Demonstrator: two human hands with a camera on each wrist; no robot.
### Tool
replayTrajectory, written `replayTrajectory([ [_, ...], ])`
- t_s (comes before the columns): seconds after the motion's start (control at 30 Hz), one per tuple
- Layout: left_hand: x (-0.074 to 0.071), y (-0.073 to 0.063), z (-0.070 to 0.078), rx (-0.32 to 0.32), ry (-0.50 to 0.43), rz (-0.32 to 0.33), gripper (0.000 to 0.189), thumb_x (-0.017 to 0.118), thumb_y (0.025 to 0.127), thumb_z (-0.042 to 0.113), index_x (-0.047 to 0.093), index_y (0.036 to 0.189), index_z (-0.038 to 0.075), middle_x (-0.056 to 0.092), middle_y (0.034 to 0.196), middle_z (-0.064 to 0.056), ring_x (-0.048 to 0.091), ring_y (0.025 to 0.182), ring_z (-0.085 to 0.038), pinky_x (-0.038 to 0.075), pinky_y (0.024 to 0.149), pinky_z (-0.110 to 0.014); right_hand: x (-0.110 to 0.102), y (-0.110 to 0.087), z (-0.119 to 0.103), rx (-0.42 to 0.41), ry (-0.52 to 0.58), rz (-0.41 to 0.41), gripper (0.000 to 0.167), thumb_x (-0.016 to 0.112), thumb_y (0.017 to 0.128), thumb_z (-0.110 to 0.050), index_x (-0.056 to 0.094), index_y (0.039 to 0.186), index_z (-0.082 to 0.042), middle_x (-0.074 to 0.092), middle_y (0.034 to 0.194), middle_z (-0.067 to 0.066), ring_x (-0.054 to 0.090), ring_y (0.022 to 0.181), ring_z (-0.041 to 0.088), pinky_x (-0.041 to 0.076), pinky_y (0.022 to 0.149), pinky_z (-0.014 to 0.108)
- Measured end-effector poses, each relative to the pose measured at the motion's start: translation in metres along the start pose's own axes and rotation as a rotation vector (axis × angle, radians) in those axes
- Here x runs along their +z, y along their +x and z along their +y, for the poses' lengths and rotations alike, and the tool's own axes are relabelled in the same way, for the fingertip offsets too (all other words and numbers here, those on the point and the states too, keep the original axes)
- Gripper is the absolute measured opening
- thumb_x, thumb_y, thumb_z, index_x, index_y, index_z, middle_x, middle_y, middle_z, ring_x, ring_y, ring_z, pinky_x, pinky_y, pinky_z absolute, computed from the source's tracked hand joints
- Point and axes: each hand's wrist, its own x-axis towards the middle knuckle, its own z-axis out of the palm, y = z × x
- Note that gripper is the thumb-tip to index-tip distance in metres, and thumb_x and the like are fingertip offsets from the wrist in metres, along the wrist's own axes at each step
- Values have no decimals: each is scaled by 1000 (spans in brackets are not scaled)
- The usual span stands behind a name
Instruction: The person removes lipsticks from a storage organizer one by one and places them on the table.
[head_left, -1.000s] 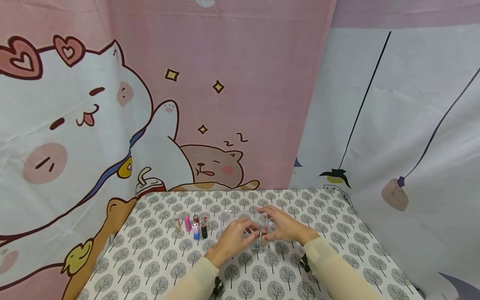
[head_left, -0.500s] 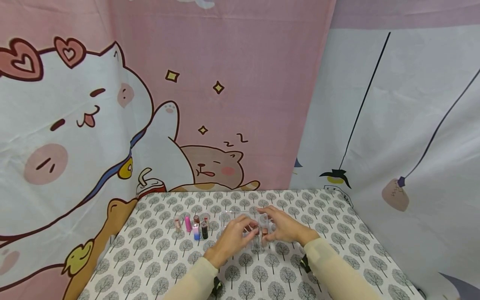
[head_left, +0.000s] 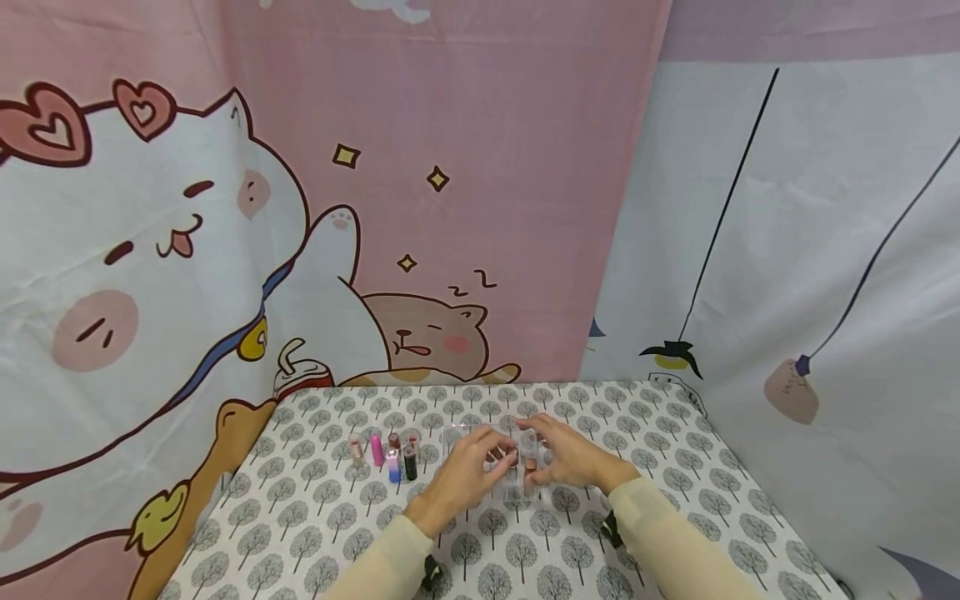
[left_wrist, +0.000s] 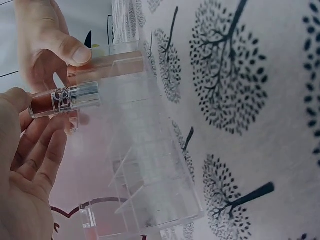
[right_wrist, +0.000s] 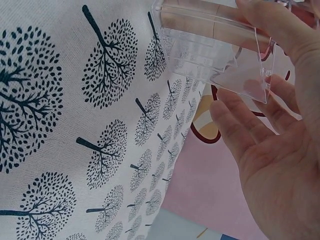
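My left hand (head_left: 468, 471) pinches a lip gloss tube (left_wrist: 52, 102) with a dark reddish-brown body and silver cap. The tube's silver end points at the clear plastic organizer (left_wrist: 150, 170), close over its top. Across the organizer's right end is my right hand (head_left: 572, 454), thumb on the near side and fingers at the far side, gripping it. Next to the held tube, a nude-coloured tube (left_wrist: 112, 67) stands in a compartment near the right thumb. In the right wrist view the same nude tube (right_wrist: 210, 21) shows through the clear wall.
Left of the organizer several lip products stand in a cluster: a bright pink tube (head_left: 377, 450), a pink-and-blue one (head_left: 393, 467), a black one (head_left: 409, 462) and a pale one (head_left: 356, 450). A tree-print cloth (head_left: 315, 517) covers the table; printed curtains (head_left: 480, 167) hang behind and at the sides.
My left hand has lifted very slightly over the organizer, and its fingers have shifted a little. The right hand stays at the organizer's right end. The head view has tilted up slightly.
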Motion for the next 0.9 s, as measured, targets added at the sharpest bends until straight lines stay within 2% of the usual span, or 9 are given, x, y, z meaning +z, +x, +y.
replayTrajectory([
  [0.17,-5,0,1,25,-12,-4,28,78,113,17,79,137,3,80,129,-9,83,109,-26,74,98,-37,1,0,1,-5,-4,0,108,103,88,-28,45,177,-9,55,175,18,65,148,50,62,119,70],
  [0.4,-15,-1,0,64,54,35,26,81,111,16,80,134,6,80,125,-5,81,106,-18,72,96,-28,1,1,0,-12,-13,5,109,104,87,-29,45,176,-7,55,174,20,66,146,50,62,119,70],
  [0.63,-24,-8,-3,92,67,68,22,82,110,12,80,131,6,79,121,-6,82,100,-18,73,92,-26,0,-1,1,-11,-5,7,107,104,88,-29,46,177,-13,57,173,18,66,146,48,63,119,68],
  [0.9,-34,-16,-6,77,42,70,24,81,111,12,80,134,8,78,124,-5,82,105,-16,72,96,-24,1,-1,0,-7,0,4,107,103,88,-31,47,177,-14,57,173,18,65,147,49,62,121,68],
])
